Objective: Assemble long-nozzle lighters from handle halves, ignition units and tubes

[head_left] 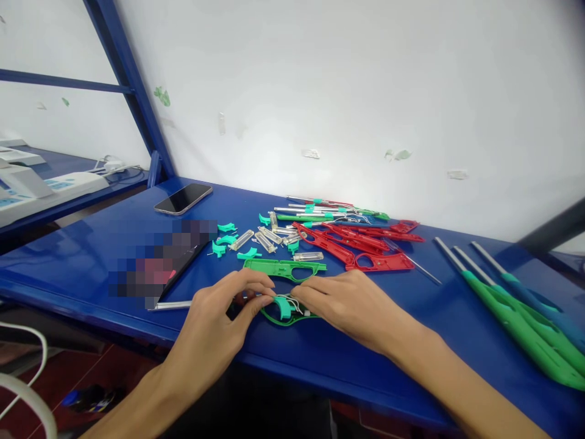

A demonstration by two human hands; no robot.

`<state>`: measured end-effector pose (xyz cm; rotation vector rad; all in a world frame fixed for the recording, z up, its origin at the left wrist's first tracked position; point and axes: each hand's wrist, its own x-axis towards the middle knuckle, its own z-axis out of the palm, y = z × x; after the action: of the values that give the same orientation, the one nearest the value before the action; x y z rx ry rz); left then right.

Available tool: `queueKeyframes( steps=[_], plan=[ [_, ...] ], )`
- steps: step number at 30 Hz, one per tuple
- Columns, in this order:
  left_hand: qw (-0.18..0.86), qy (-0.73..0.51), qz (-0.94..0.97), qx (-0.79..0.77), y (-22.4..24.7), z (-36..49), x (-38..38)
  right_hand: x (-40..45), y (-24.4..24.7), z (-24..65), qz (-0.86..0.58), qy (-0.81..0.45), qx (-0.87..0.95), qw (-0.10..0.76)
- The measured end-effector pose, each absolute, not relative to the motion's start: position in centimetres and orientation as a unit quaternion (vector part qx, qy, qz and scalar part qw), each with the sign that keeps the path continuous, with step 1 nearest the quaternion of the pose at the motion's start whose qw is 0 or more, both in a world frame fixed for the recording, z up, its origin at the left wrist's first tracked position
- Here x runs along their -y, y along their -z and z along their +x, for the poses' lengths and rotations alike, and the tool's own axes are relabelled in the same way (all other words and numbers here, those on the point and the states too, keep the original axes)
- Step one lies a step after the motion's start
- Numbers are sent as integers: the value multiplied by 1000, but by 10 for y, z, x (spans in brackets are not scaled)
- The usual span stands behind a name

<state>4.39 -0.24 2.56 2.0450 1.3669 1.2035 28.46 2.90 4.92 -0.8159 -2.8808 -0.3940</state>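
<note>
Near the front edge of the table, both hands are on a green lighter half-shell [269, 318] with a teal trigger [284, 307] and thin white wires [297, 305] in it. The thumb and fingers of my left hand [231, 299] pinch it just left of the trigger. My right hand [338, 302] has its fingers curled over the handle end, hiding part of it. A metal tube [172, 305] sticks out to the left behind my left hand. Just beyond my fingertips lies another green half-shell [283, 268], apart from the one in my hands.
Teal triggers [225, 239], clear fuel tanks [265, 239] and red half-shells [361, 244] lie beyond my hands. Several long lighters [516, 311] rest at right. A phone [183, 199] and a blurred-out dark item [164, 262] are at left. A white wall [356, 91] stands behind.
</note>
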Motion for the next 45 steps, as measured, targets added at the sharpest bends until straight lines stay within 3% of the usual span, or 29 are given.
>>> queueKeyframes(
  steps=[24,30,45],
  plan=[
    [136,-418,761,-477,-19,44,4,-23,-62,286,-398,-94,899,156],
    [131,-415,769,-468,-21,45,2,-23,-76,293,-423,-186,878,124],
    [98,-428,772,-460,-21,46,5,-27,-73,294,-393,-192,890,130]
  ],
)
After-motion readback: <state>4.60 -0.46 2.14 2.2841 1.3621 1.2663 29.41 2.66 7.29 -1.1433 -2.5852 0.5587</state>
